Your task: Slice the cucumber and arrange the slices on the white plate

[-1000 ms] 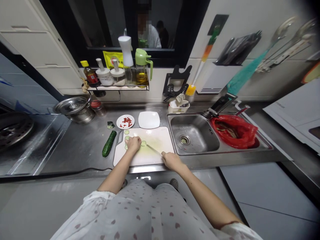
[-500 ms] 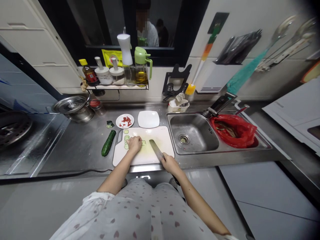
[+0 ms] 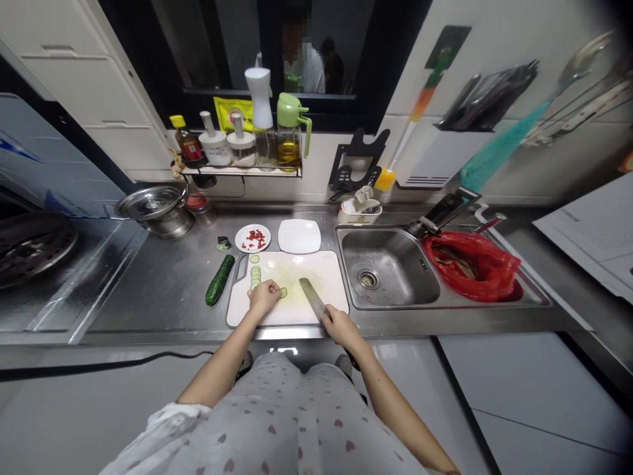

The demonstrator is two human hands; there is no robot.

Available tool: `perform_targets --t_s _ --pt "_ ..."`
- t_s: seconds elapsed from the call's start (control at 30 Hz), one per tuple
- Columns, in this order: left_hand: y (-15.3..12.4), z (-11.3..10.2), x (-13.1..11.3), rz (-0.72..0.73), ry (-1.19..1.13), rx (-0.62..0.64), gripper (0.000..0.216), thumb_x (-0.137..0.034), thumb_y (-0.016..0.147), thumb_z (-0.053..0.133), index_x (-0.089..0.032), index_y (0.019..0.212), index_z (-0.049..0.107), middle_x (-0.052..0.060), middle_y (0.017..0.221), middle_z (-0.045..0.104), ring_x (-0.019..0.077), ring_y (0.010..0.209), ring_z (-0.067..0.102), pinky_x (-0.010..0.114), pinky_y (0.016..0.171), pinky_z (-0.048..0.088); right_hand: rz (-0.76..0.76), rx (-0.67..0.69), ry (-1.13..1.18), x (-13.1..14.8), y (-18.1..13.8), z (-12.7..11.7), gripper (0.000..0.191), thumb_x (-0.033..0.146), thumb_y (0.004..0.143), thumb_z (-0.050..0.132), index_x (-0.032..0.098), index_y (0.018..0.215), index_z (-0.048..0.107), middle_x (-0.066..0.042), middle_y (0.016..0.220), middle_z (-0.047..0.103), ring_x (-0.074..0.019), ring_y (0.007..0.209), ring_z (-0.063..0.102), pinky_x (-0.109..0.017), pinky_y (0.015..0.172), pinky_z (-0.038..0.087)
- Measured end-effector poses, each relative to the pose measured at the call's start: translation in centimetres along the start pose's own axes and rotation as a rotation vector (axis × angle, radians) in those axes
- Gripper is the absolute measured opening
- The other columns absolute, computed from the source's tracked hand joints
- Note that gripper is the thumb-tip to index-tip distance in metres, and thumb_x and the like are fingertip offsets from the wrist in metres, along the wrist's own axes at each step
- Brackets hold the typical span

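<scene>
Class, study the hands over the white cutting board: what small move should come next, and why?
Probably bring the knife in the right hand back to the cucumber piece under the left hand and cut another slice: the blade lies apart from it, and slices already line the cutting board.

a steel counter (image 3: 163, 290) runs under a dark window (image 3: 257, 53), past the fingers. white tiled wall (image 3: 475, 39) and pale cabinets (image 3: 89, 86) flank it; grey floor (image 3: 519, 396) lies right of them.
</scene>
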State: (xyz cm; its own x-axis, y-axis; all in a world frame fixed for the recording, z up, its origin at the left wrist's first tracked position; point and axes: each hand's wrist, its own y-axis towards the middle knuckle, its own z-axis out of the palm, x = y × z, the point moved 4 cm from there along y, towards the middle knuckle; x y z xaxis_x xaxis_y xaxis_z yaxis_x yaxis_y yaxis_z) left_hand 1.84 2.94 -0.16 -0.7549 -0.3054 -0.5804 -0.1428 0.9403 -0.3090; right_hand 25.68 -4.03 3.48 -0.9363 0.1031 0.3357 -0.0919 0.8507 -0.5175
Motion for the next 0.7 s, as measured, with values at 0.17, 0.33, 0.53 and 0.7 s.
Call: perform_targets --t_s 0.17,0.33,0.53,0.7 --pt "-0.8 -1.2 2.1 -0.029 0.003 -0.023 0.01 -0.033 0.075 0.064 -0.023 0.078 0.065 -0.003 0.08 0.071 0.0192 0.083 0.065 0.035 0.087 0.033 -0.012 -0.007 -0.009 0.1 0.1 0.2 0.024 0.03 0.097 0.037 0.02 0.111 0.055 -0.007 0.101 0.069 -0.0165 0.085 0.062 -0.023 0.063 0.03" --pt "-0.5 -2.7 4.1 -0.056 -0.014 -0.068 0.014 -0.037 0.076 0.062 -0.024 0.079 0.065 -0.003 0.079 0.07 0.0174 0.082 0.064 0.032 0.082 0.035 -0.007 -0.031 -0.02 -0.1 0.3 0.2 0.024 0.029 0.097 0.038 0.019 0.11 0.055 -0.007 0.098 0.069 -0.0175 0.087 0.062 -0.023 0.063 0.029" --pt "0.2 -4.3 6.2 -0.107 -0.005 -0.14 0.016 -0.039 0.075 0.063 -0.024 0.08 0.065 -0.003 0.081 0.071 0.018 0.081 0.064 0.032 0.079 0.035 0.003 -0.048 0.0 -0.6 0.5 0.3 0.02 0.028 0.097 0.04 0.02 0.106 0.055 -0.006 0.094 0.068 -0.0152 0.079 0.06 -0.022 0.063 0.029" --pt "0.6 -4.7 7.1 -0.158 0.047 -0.137 0.012 -0.035 0.075 0.062 -0.025 0.079 0.065 -0.002 0.083 0.073 0.0203 0.085 0.065 0.034 0.081 0.034 0.014 -0.045 -0.005 -0.8 0.4 0.3 0.021 0.027 0.098 0.037 0.02 0.107 0.055 -0.005 0.091 0.068 -0.0149 0.074 0.059 -0.022 0.061 0.03"
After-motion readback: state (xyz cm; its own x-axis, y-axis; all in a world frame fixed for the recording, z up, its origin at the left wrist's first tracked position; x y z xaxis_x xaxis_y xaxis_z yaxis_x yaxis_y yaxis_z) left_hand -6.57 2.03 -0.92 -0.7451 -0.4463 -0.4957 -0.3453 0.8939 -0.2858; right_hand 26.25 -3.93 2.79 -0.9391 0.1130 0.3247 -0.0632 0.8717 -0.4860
